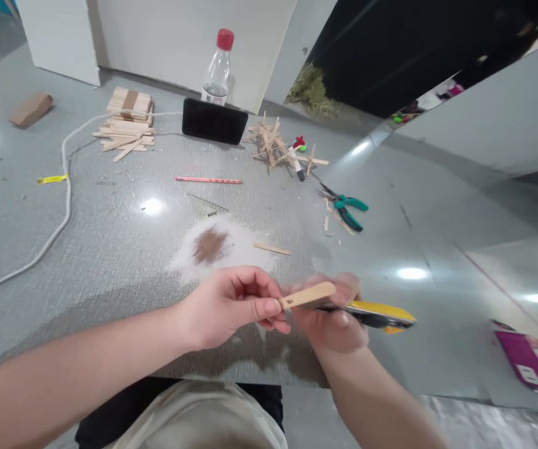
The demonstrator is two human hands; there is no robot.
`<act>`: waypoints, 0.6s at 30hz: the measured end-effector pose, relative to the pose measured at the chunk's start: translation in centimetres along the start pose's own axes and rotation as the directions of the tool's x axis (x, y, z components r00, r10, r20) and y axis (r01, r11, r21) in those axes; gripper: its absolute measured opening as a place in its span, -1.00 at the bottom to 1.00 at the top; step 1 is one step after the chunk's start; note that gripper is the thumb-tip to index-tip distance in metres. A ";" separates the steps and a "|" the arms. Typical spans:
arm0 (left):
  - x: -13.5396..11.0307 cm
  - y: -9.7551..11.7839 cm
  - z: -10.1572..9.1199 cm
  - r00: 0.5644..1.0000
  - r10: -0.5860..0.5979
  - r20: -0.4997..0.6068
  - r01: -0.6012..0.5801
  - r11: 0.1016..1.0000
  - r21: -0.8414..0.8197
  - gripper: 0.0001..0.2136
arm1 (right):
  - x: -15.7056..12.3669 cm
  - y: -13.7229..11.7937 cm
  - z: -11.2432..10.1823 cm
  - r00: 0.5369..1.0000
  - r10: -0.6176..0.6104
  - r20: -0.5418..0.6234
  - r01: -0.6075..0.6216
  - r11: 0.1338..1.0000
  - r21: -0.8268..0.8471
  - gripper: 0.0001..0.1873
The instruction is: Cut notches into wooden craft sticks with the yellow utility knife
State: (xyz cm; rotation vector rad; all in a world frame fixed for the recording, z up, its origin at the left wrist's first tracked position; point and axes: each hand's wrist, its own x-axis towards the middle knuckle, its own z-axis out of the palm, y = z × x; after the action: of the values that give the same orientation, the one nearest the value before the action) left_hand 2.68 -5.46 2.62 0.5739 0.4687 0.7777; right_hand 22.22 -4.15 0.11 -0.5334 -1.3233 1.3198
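Note:
Between thumb and fingers, my left hand (224,307) pinches a wooden craft stick (313,294). A small dark square notch or hole shows in the stick near my thumb. My right hand (337,330), somewhat blurred, is closed round a yellow and black utility knife (384,313) just behind the stick. The knife's handle points right; its blade end is hidden by the stick and fingers. Beyond my hands lies a patch of white powder (243,240) with a brown spot (210,244) in it. A narrow wooden strip (272,249) rests at the powder's right side.
Farther back are stacked craft sticks (128,103), a phone (215,121) leaning by a red-capped bottle (217,72), a pink pencil (208,180), joined sticks (269,142), a marker (296,163) and green-handled pliers (346,206). A white cable (67,187) curves along the left.

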 end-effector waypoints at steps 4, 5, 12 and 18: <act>0.0 -0.2 0.0 1.000 -0.015 0.009 0.016 0.999 -0.037 -0.57 | -0.2 0.3 -0.2 1.000 0.011 0.014 -0.012 0.999 0.031 -0.86; 0.1 -0.3 0.0 1.000 -0.018 0.010 0.018 0.999 -0.042 -0.57 | -0.3 0.3 -0.3 1.000 0.014 0.016 -0.015 0.999 0.037 -0.87; 0.1 -0.4 -0.1 0.999 -0.029 0.025 0.030 0.999 -0.044 -0.58 | -0.6 0.3 -0.5 1.000 -0.007 0.017 0.007 0.999 0.044 -0.85; 0.1 -0.1 0.0 1.000 -0.027 0.014 0.027 0.999 -0.022 -0.60 | -0.6 0.1 -0.6 0.999 -0.015 0.033 0.015 1.000 0.012 -0.87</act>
State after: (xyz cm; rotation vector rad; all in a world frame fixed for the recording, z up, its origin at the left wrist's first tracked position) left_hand 2.76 -5.47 2.49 0.5505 0.4540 0.7522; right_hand 22.86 -4.43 -0.34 -0.4940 -1.3437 1.3284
